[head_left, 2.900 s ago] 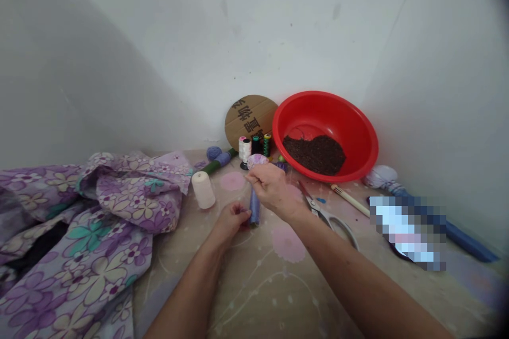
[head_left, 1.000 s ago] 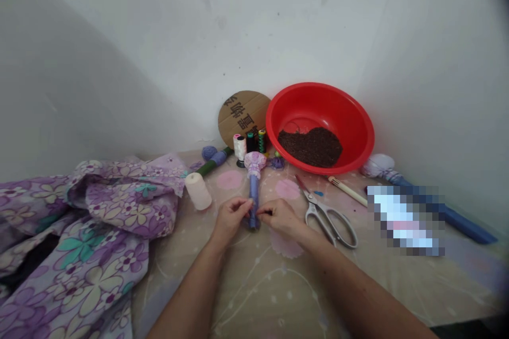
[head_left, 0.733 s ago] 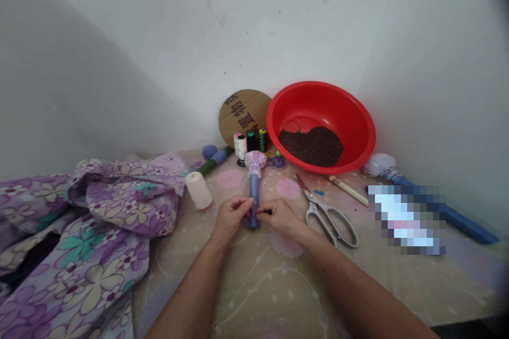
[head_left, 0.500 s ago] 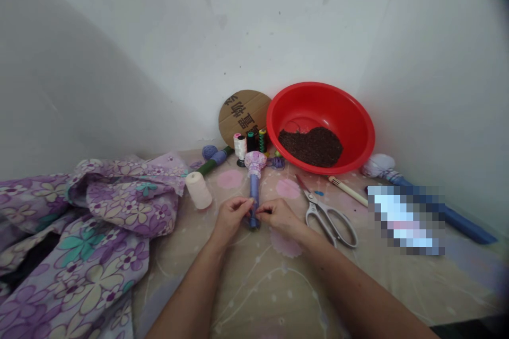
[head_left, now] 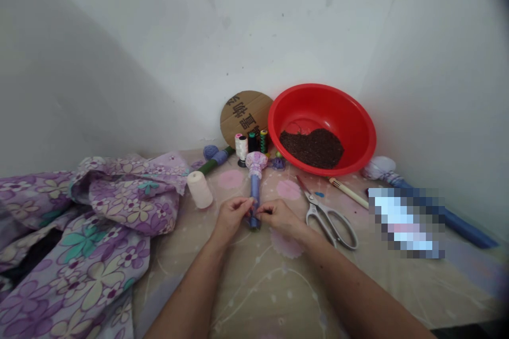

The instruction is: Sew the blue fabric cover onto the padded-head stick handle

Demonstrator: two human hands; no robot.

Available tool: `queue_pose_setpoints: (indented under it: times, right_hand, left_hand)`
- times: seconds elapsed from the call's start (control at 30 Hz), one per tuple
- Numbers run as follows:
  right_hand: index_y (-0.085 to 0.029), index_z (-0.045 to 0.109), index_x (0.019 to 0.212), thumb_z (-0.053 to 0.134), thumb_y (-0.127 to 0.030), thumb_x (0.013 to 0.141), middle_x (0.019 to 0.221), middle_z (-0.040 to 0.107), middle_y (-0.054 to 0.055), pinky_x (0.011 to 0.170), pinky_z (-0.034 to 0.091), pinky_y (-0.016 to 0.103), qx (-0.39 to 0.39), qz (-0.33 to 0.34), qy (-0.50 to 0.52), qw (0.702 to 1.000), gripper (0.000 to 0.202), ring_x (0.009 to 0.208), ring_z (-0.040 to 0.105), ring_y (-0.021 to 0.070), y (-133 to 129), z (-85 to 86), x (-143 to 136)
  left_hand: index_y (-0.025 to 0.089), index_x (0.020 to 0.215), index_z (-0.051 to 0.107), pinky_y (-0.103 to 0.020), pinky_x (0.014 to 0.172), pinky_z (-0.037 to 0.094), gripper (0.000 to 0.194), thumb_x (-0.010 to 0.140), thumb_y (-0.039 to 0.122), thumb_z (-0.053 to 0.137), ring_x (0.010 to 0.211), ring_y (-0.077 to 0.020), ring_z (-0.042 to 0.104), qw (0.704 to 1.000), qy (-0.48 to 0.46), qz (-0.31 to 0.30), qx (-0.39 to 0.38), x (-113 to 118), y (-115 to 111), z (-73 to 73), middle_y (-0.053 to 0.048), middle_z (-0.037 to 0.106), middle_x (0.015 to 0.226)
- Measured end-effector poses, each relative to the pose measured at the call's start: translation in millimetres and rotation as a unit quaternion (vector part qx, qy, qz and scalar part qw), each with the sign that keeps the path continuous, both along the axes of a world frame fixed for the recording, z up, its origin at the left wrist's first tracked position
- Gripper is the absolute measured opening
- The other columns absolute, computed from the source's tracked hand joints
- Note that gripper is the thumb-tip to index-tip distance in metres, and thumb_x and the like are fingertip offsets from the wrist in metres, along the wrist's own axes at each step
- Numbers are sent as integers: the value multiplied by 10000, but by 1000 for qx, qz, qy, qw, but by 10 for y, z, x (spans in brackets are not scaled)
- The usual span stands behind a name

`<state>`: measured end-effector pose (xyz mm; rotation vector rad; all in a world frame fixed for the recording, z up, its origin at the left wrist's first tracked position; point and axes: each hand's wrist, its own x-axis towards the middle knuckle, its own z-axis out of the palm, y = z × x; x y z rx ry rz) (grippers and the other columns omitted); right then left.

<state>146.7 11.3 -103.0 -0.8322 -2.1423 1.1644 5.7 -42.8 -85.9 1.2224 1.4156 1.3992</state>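
A short blue stick point(head_left: 255, 186) with a pink and white floral cloth head point(head_left: 256, 162) lies on the table, pointing away from me. My left hand point(head_left: 234, 216) is at its left side, thumb and fingertips pinched together near its lower part. From the right, my right hand point(head_left: 278, 216) closes its fingertips beside the same part of the stick. Whatever is between the fingers of either hand is too small to make out. Silver scissors point(head_left: 329, 220) with open blades lie right of my right hand, and a white thread cone point(head_left: 200, 189) stands to the left.
Floral fabric point(head_left: 103, 222) is heaped at the left. Behind stand small thread spools point(head_left: 252, 142), a cardboard disc point(head_left: 242, 114) and a red basin point(head_left: 358, 127) holding dark grains. At the right lie a cream tool point(head_left: 349, 193) and a long blue stick point(head_left: 461, 221).
The view has shifted very slightly. Both hands stay at the lower part of the stick, in nearly the same pinched pose.
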Motion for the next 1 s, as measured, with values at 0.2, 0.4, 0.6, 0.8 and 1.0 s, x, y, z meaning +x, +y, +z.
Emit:
queue_pose_setpoints:
  times: [0.2,0.4,0.6,0.8,1.0]
  right_hand:
    - [-159,655,671,497,-199,656,585,601,-18,530,393,191,-32,3,15,999,163,527,504,99,-2,-6,9]
    - [-144,653,677,500,-189,654,590,598,-12,546,383,195,-35,19,19,999,161,536,500,100,26,-37,10]
    - [-142,646,668,505,-205,663,576,587,-14,534,370,193,-51,23,26,998,155,520,484,96,15,-16,14]
    - [-135,643,677,498,-217,673,596,593,-6,549,376,196,-54,31,27,998,166,541,491,98,19,-9,19]
    - [-135,650,680,501,-225,670,602,601,-1,549,382,196,-47,30,18,998,175,543,499,102,37,-32,5]
  left_hand:
    - [129,627,626,-199,489,365,245,639,367,571,487,-89,466,1000,-11,-4,6,4,-7,6,9,532,516]
    - [129,648,627,-197,490,362,243,643,365,572,494,-86,467,1000,-17,-10,1,-14,5,-30,3,543,542]
    - [121,639,616,-196,485,362,249,657,363,561,490,-84,457,1000,-24,-18,6,-14,10,-40,-1,530,535]
    - [118,668,620,-192,490,361,255,655,367,565,497,-80,460,999,-35,-13,-1,-11,7,-59,-1,534,550]
    - [115,677,623,-197,498,360,265,660,372,560,506,-82,457,1000,-26,-15,6,-21,19,-66,-4,539,560]
